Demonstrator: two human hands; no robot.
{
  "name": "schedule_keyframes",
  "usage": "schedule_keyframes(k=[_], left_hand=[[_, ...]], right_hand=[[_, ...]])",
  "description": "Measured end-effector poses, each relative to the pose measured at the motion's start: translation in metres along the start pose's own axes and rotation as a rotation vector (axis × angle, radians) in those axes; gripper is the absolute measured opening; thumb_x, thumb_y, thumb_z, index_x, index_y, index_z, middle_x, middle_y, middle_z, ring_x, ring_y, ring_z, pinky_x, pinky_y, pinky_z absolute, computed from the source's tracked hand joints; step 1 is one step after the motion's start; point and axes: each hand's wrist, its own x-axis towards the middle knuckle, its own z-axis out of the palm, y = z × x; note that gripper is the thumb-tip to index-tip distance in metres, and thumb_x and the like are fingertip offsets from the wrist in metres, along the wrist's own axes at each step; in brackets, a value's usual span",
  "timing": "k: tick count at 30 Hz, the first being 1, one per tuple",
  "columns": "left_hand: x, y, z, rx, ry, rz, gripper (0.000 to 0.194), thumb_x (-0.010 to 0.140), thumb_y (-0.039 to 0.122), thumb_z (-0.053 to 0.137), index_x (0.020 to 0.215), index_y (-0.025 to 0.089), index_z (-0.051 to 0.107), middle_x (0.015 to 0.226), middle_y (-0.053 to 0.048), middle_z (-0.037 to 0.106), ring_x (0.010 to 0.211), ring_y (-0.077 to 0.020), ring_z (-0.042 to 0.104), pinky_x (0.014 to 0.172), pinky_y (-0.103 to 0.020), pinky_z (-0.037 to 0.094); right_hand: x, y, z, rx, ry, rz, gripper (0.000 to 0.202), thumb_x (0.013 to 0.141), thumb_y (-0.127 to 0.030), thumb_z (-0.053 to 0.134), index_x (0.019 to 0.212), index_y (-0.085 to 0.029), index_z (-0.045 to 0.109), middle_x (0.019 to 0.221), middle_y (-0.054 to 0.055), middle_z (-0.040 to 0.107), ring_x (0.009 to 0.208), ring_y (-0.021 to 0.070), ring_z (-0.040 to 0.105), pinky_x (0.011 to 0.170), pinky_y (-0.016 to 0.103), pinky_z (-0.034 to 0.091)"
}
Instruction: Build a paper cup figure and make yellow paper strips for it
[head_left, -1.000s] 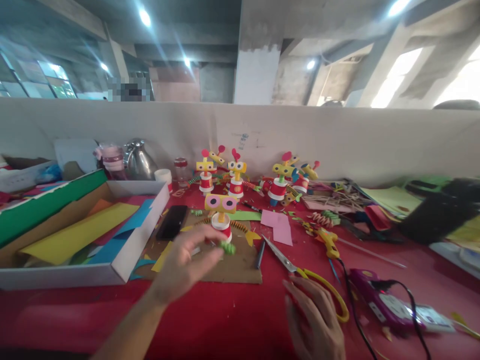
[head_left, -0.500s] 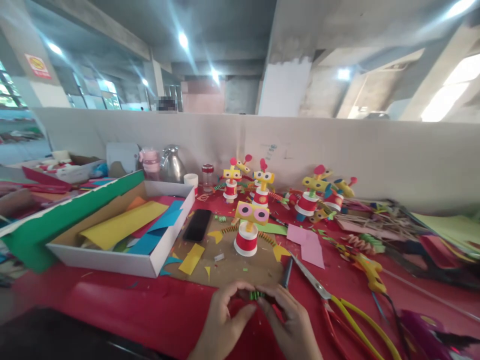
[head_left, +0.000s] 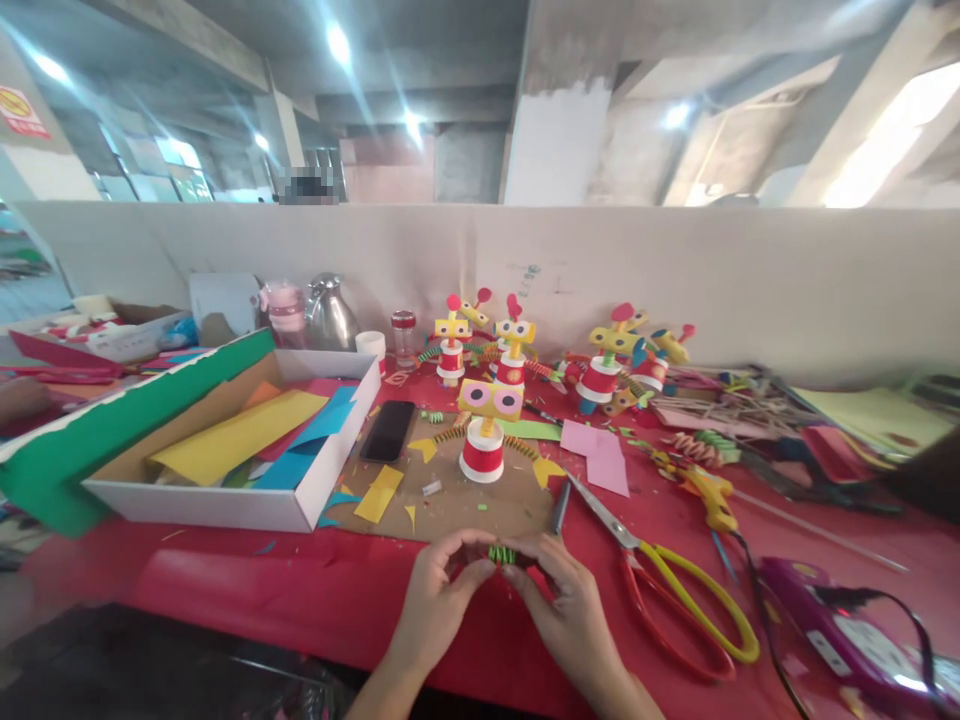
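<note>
A small green folded-paper spring [head_left: 502, 554] is pinched between my two hands above the red table's front part. My left hand [head_left: 450, 585] grips its left end with thumb and fingers, and my right hand [head_left: 561, 590] has its right end. Just beyond them, on a brown cardboard sheet [head_left: 442, 522], stands a paper-cup figure [head_left: 482, 450] with a yellow head, pink round eyes and striped spring arms ending in yellow pieces. Large scissors [head_left: 637, 548] with red and yellow handles lie to the right of my right hand, blades partly apart.
A white box [head_left: 307, 510] of coloured paper and a black phone [head_left: 388, 431] are on the left. Several finished figures [head_left: 602, 380] stand at the back. On the right lie a yellow glue gun [head_left: 712, 498] and a purple power strip [head_left: 840, 625] with a cord.
The view has tilted down and turned slightly right, showing more of the power strip. Both hands keep hold of the green spring, which shows more clearly between the fingers.
</note>
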Motion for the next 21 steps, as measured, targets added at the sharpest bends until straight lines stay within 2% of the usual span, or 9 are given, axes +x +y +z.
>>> schedule_keyframes(k=[5,7,11,15,18,21], left_hand=[[-0.001,-0.001,0.001,-0.017,-0.021,0.009,0.013,0.076,0.026,0.070,0.089,0.026,0.070,0.084,-0.002,0.069,0.083,-0.0200,0.062,0.078,-0.031,0.049],[-0.002,0.001,0.001,-0.076,-0.040,-0.008,0.018,0.077,0.025,0.069,0.095,0.026,0.068,0.088,-0.002,0.070,0.087,-0.0205,0.064,0.082,-0.031,0.049],[-0.006,0.004,-0.002,-0.161,-0.084,-0.047,0.033,0.077,0.026,0.070,0.108,0.027,0.060,0.091,-0.003,0.073,0.090,-0.0209,0.067,0.082,-0.031,0.050],[-0.007,0.004,-0.001,-0.100,-0.179,-0.083,0.039,0.077,0.027,0.070,0.114,0.026,0.057,0.088,-0.004,0.074,0.085,-0.0208,0.068,0.080,-0.031,0.051],[-0.008,0.004,0.005,-0.054,-0.189,-0.096,0.043,0.080,0.034,0.069,0.119,0.024,0.056,0.094,-0.006,0.075,0.086,-0.0217,0.069,0.080,-0.033,0.053],[-0.006,0.004,0.008,0.074,-0.086,-0.031,0.037,0.084,0.042,0.064,0.116,0.023,0.060,0.103,-0.009,0.073,0.095,-0.0231,0.068,0.088,-0.036,0.051]], right_hand=[[0.000,-0.002,-0.001,0.044,-0.011,-0.040,0.014,0.089,-0.023,0.063,0.100,-0.024,0.071,0.084,0.004,0.070,0.073,0.0172,0.067,0.068,0.027,0.056],[-0.001,-0.004,-0.003,0.072,-0.038,-0.042,0.019,0.090,-0.024,0.061,0.107,-0.024,0.070,0.086,0.004,0.070,0.074,0.0174,0.066,0.069,0.028,0.056],[-0.005,-0.016,-0.013,0.127,-0.184,0.030,0.029,0.095,-0.028,0.052,0.120,-0.023,0.065,0.093,0.007,0.068,0.083,0.0188,0.064,0.076,0.031,0.055],[-0.006,-0.033,-0.028,0.078,-0.307,0.087,0.031,0.094,-0.031,0.056,0.123,-0.025,0.065,0.088,0.004,0.063,0.081,0.0171,0.061,0.075,0.030,0.054],[-0.003,-0.040,-0.039,0.063,-0.263,0.091,0.028,0.092,-0.027,0.059,0.118,-0.026,0.068,0.093,0.005,0.060,0.085,0.0167,0.061,0.077,0.029,0.053],[0.005,-0.037,-0.055,0.052,-0.116,0.074,0.024,0.090,-0.019,0.059,0.112,-0.024,0.068,0.099,0.006,0.061,0.089,0.0163,0.061,0.079,0.028,0.052]])
